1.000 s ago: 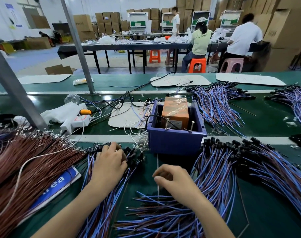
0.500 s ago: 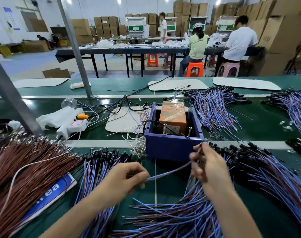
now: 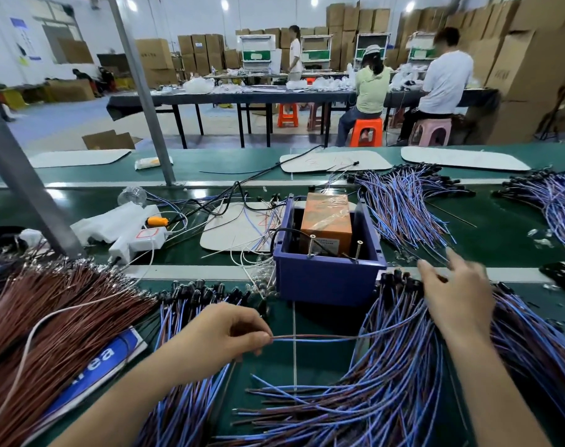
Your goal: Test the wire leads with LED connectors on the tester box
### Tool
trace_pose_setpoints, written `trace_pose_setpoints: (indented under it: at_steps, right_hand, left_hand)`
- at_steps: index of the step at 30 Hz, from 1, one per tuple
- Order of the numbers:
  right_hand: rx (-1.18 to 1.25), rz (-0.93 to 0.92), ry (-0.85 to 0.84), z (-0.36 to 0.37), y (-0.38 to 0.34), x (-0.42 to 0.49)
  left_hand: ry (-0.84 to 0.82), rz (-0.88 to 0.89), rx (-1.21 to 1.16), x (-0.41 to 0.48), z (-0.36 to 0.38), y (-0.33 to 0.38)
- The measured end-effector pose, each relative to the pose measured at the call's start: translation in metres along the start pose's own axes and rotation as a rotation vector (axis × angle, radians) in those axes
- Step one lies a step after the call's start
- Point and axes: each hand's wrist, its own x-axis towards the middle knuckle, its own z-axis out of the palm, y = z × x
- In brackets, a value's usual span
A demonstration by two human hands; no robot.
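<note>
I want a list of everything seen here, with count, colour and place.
tester box: one, blue, centre
block: one, orange, inside the tester box
pins: two, metal, upright at its front rim
wire leads: several piles, blue and brown, around the box
brown wires: one bundle, far left
power strip: one, white, left of the box
left hand: one, pinches a single lead, front centre
right hand: one, fingers spread, over the right pile
</note>
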Motion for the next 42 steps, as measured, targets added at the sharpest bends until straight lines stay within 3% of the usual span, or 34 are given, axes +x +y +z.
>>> trace_pose_setpoints:
  at_steps: [2,5,7,12,18,29,36,42]
  right_hand:
    - [0.144,-0.225,-0.035,0.001,-0.026,-0.033]
    - [0.314,-0.453,-0.415,0.017,-0.054,-0.084]
    - [0.319,-0.505,-0.534,0.032,-0.06,-0.103]
    - [0.427,-0.384,-0.442,0.044,-0.054,-0.105]
    - [0.618,-0.178,-0.413,0.047,-0.046,-0.093]
    - [0.794,0.092,-0.496,0.055,-0.033,-0.077]
    - [0.756,0.088,-0.22,0.063,-0.027,-0.07]
    - [0.716,0.032,-0.137,0.067,-0.021,-0.074]
  left_hand:
    - [0.053,0.017,0.014,0.005,0.006,0.003]
    - [0.11,0.055,0.013,0.019,0.012,0.016]
    - [0.156,0.086,-0.01,0.029,0.01,0.024]
    - [0.203,0.078,-0.159,0.038,0.007,0.032]
    - [0.264,-0.005,-0.642,0.047,0.03,0.029]
    - [0.297,-0.08,-0.629,0.065,0.055,0.034]
    - [0.388,-0.138,-0.775,0.083,0.053,0.035]
    - [0.452,-0.131,-0.767,0.088,0.052,0.033]
